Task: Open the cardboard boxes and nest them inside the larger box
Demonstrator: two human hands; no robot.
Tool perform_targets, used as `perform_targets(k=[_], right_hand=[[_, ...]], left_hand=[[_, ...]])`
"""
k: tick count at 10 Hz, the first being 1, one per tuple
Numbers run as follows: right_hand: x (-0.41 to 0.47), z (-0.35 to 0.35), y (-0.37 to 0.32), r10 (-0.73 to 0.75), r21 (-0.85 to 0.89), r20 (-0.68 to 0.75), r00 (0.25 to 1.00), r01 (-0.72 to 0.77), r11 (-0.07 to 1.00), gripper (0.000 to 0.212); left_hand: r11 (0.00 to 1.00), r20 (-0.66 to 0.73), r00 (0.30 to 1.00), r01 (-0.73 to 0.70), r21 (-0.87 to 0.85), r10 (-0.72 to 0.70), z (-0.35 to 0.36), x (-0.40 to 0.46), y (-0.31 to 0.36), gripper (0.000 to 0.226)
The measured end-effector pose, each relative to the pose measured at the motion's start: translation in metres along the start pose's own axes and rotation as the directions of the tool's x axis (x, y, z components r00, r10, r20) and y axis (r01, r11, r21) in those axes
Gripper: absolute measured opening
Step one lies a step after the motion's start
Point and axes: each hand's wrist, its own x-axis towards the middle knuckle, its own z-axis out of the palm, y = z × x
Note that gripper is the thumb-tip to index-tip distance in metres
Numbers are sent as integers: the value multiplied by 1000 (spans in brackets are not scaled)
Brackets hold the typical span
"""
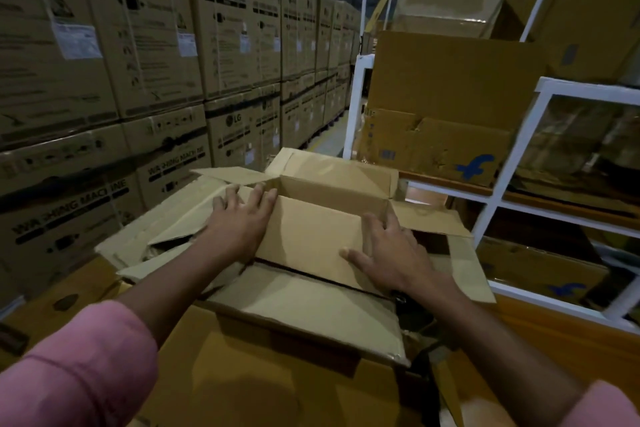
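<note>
1. So we've got the small box (322, 236) sitting opened up in the mouth of the larger box (277, 374), long axis running left-right across us, right between both hands.
2. Left hand (239, 218) lies flat on its left end, right hand (388, 253) flat on its right end. Fingers straight and spread, pressing, not gripping anything.
3. Both arms reach forward about equally, so we'd guess pushing it straight down comes next.

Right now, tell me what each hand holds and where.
Nothing is gripped. The left hand and the right hand press flat, fingers straight, on the near flap of the open cardboard box.
</note>
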Motion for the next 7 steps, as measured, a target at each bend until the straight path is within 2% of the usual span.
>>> perform_targets(k=[1, 2, 3, 4, 5, 6, 7], right_hand=[[0, 0, 6, -3, -95, 109, 994, 13, 995, 69], [-2, -3, 4, 15, -109, 200, 980, 7, 994, 61], [-5, -3, -3, 17, -193, 71, 997, -3, 981, 51], [-7, -6, -8, -9, -193, -96, 995, -10, 981, 47], [-7, -12, -5, -28, -130, -193, 981, 2, 991, 46], [-12, -14, -3, -55, -94, -247, 967, 33, 995, 44], [-14, -9, 4, -121, -52, -327, 937, 110, 993, 43]], left_hand=[[990, 294, 955, -66, 121, 28, -14, 4, 0, 124], [979, 495, 856, -198, 45, 151, -32, -2, 2, 84], [960, 436, 858, -203, -195, 270, -34, -11, 3, 73], [916, 311, 911, -144, -376, 271, -32, -19, 4, 54], [866, 195, 940, -158, -475, 279, -34, -23, 8, 51], [850, 18, 971, -201, -487, 240, -36, -21, 14, 48], [895, -158, 965, -253, -367, 208, -32, -19, 32, 54]])
